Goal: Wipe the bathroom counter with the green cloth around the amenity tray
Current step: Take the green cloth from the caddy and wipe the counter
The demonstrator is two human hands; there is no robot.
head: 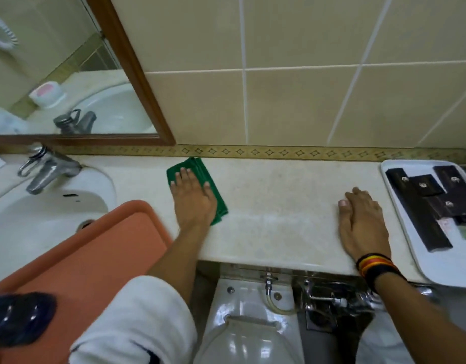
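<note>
My left hand (192, 195) lies flat on the folded green cloth (197, 166), pressing it onto the pale stone counter (279, 195) near the back wall, just right of the sink. My right hand (363, 222) rests palm down on the bare counter with its fingers apart, a striped band on the wrist. It sits just left of the white amenity tray (400, 214), which holds several black packets (421, 185) at the counter's right end.
A white sink (42, 216) with a chrome tap (45, 166) is at the left. An orange tray (90, 256) overlaps the sink's front edge. A mirror (63, 74) hangs above. A toilet cistern (247, 311) and pipes sit below the counter's front edge.
</note>
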